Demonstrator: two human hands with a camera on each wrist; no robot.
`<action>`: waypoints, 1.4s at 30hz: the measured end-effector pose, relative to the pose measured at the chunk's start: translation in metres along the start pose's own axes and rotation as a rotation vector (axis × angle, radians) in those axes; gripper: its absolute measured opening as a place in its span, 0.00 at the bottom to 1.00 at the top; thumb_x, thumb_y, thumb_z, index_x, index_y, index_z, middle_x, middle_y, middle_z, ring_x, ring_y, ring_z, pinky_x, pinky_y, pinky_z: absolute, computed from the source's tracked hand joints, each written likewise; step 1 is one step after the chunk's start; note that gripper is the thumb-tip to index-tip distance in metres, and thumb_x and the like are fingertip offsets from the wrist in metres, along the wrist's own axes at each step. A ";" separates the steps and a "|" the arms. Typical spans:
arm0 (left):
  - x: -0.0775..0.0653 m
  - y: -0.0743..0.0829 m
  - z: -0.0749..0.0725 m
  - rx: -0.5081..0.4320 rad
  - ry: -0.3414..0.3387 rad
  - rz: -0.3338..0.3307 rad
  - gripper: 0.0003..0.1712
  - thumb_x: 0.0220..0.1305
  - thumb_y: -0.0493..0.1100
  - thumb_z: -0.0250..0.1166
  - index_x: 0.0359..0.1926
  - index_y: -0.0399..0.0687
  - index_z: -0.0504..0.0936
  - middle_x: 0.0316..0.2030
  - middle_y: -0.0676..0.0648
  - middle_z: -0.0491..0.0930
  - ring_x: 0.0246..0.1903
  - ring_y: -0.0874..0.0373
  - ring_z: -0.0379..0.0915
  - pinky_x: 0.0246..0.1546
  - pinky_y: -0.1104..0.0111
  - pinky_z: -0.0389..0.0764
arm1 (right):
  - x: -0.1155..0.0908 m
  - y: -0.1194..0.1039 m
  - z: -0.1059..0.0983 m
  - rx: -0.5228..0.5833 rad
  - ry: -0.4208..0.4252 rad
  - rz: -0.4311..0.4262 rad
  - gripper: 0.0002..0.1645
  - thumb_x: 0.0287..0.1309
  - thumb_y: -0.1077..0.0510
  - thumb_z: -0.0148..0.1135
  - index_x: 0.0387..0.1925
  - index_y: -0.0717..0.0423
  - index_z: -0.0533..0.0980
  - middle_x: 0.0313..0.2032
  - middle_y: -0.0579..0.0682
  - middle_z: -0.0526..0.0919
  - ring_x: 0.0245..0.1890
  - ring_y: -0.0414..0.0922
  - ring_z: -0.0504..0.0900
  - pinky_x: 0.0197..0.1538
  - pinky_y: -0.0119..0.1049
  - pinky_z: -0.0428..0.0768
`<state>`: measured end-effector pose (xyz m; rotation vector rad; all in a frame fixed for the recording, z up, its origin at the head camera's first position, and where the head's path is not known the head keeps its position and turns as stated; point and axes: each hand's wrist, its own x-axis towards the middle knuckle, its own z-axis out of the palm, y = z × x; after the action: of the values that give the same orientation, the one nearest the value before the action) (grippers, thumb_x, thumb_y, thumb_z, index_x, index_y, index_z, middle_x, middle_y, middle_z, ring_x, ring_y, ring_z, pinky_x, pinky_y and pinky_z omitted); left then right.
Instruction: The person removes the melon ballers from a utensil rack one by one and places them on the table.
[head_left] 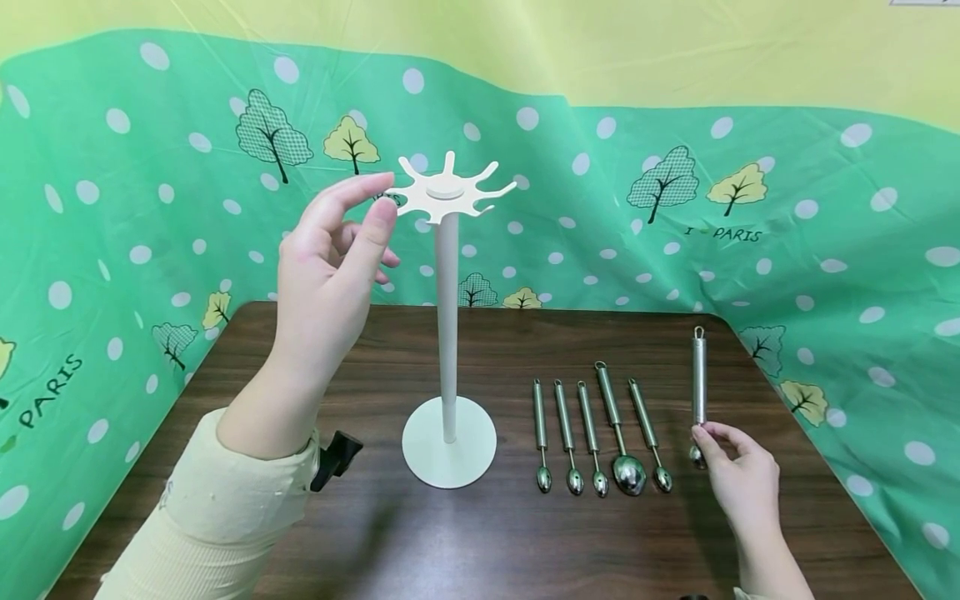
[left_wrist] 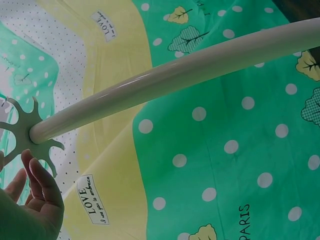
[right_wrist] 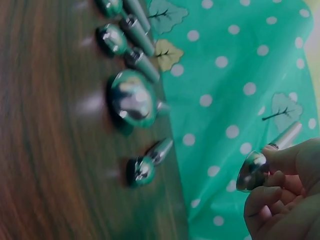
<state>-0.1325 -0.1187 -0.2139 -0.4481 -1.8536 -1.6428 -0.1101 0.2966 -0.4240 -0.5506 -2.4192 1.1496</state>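
A white stand [head_left: 447,317] rises from a round base, with a ring of curved hooks on top. My left hand [head_left: 330,250] is raised beside its left hooks, thumb and index fingertips apart around one hook's end. In the left wrist view these fingers [left_wrist: 44,182] are close to the hook ring [left_wrist: 22,127]. At the right, my right hand [head_left: 742,475] pinches a metal spoon [head_left: 700,375] near the neck, its looped handle pointing away. The right wrist view has its rounded bowl [right_wrist: 252,172] just beyond the fingertips, partly covered by them.
Right of the stand, several metal spoons lie side by side on the dark wooden table [head_left: 517,550], bowls toward me. One large spoon [head_left: 628,473] is among smaller ones, such as the leftmost spoon [head_left: 543,477]. A green and yellow patterned cloth [head_left: 600,208] hangs behind.
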 end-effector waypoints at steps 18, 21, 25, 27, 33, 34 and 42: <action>0.000 0.000 -0.001 -0.004 0.003 0.012 0.18 0.71 0.42 0.59 0.58 0.42 0.80 0.48 0.57 0.78 0.23 0.62 0.75 0.26 0.71 0.78 | 0.024 0.033 -0.003 -0.286 -0.196 0.024 0.22 0.69 0.50 0.58 0.48 0.67 0.81 0.26 0.51 0.86 0.19 0.34 0.76 0.27 0.34 0.70; 0.000 -0.001 -0.001 -0.004 0.002 0.007 0.18 0.72 0.42 0.59 0.58 0.43 0.80 0.50 0.57 0.78 0.24 0.62 0.75 0.26 0.71 0.78 | 0.028 0.037 -0.001 -0.320 -0.235 0.009 0.22 0.69 0.51 0.57 0.47 0.68 0.81 0.29 0.55 0.86 0.24 0.42 0.80 0.29 0.37 0.71; 0.001 -0.001 -0.001 -0.006 -0.002 -0.003 0.18 0.71 0.43 0.59 0.58 0.43 0.80 0.52 0.57 0.77 0.24 0.61 0.75 0.27 0.71 0.78 | 0.032 0.042 0.002 -0.367 -0.285 -0.006 0.21 0.69 0.52 0.56 0.46 0.68 0.81 0.37 0.63 0.86 0.36 0.59 0.82 0.34 0.45 0.74; 0.001 -0.001 0.000 -0.007 -0.003 -0.007 0.18 0.71 0.44 0.60 0.58 0.44 0.80 0.51 0.57 0.77 0.24 0.60 0.75 0.27 0.71 0.78 | 0.033 0.043 0.003 -0.378 -0.310 0.001 0.21 0.70 0.53 0.55 0.46 0.68 0.81 0.41 0.66 0.85 0.41 0.64 0.80 0.36 0.48 0.74; 0.001 0.000 -0.001 -0.003 -0.004 -0.008 0.17 0.71 0.44 0.60 0.57 0.44 0.81 0.45 0.57 0.77 0.24 0.59 0.75 0.27 0.70 0.78 | 0.036 0.044 0.005 -0.402 -0.336 0.014 0.20 0.69 0.54 0.55 0.44 0.68 0.81 0.41 0.68 0.83 0.43 0.67 0.79 0.37 0.51 0.74; 0.001 0.000 -0.001 -0.003 -0.004 -0.007 0.17 0.71 0.44 0.60 0.57 0.44 0.81 0.45 0.57 0.77 0.24 0.59 0.75 0.27 0.70 0.78 | 0.036 0.045 0.005 -0.406 -0.336 0.018 0.20 0.68 0.54 0.55 0.43 0.68 0.81 0.41 0.68 0.84 0.42 0.67 0.79 0.37 0.50 0.74; 0.001 0.000 -0.001 -0.005 -0.001 -0.002 0.17 0.71 0.43 0.60 0.56 0.42 0.81 0.44 0.58 0.77 0.24 0.60 0.75 0.26 0.71 0.78 | 0.038 0.051 0.007 -0.440 -0.364 0.042 0.19 0.68 0.54 0.54 0.42 0.68 0.80 0.44 0.71 0.82 0.46 0.71 0.76 0.40 0.55 0.74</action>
<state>-0.1329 -0.1194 -0.2129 -0.4496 -1.8520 -1.6499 -0.1370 0.3411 -0.4614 -0.5604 -3.0182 0.7812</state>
